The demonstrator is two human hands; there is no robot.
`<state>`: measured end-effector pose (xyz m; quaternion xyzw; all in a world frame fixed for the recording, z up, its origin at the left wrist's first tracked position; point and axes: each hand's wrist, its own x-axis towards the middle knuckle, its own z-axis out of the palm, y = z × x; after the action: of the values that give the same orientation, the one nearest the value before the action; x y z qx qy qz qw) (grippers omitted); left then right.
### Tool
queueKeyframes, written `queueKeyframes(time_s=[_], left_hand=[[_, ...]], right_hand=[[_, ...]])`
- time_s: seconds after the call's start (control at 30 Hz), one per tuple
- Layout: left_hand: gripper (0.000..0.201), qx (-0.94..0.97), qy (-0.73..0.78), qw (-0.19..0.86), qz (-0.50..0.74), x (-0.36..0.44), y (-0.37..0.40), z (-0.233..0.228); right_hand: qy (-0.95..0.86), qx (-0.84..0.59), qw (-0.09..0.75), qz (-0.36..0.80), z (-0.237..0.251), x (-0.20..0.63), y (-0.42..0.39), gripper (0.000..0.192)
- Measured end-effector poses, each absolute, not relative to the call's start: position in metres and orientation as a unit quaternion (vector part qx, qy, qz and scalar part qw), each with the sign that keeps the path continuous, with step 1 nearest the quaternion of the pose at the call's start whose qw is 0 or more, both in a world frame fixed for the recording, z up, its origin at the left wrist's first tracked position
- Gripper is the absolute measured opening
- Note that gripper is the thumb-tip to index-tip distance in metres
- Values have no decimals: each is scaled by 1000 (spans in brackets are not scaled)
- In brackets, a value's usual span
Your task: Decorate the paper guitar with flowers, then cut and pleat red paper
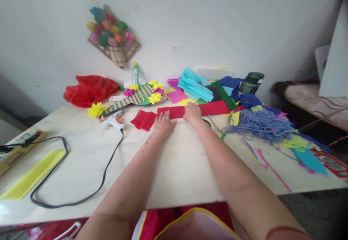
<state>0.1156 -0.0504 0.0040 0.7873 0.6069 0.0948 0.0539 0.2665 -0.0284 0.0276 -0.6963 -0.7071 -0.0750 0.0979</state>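
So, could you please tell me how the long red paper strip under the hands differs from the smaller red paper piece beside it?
The red strip is long and narrow, while the red piece is short and roughly square. The red strip lies flat under the left hand and right hand; the red piece lies apart, left of the left hand, untouched and slightly creased. Both are the same red and lie on the table.

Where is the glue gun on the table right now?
In the head view, the white glue gun lies left of the left hand, just below the yellow paper flower and left of the small red paper piece.
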Motion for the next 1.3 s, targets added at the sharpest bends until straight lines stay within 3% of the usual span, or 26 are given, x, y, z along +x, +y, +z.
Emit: queueKeyframes(time_s=[0.07,0.13,0.23,0.4,0.67,1.3], left_hand=[[67,784,607,55,116,115,-49,2],[65,784,604,51,136,114,-47,-1],[59,779,602,3,179,107,-44,-2],[48,695,667,-83,257,85,-39,3],[51,676,723,28,137,77,-34,-1],[53,661,734,51,149,77,-31,-2]], right_hand=[[-759,-638,117,-60,22,258,-27,44],[-799,-596,84,-5,14,249,-25,49],[-803,-591,42,60,2,243,-22,56],[-800,-593,56,71,-5,243,-24,63],[-805,-588,50,64,-5,244,-25,62],[-797,-596,89,35,0,239,-29,57]])
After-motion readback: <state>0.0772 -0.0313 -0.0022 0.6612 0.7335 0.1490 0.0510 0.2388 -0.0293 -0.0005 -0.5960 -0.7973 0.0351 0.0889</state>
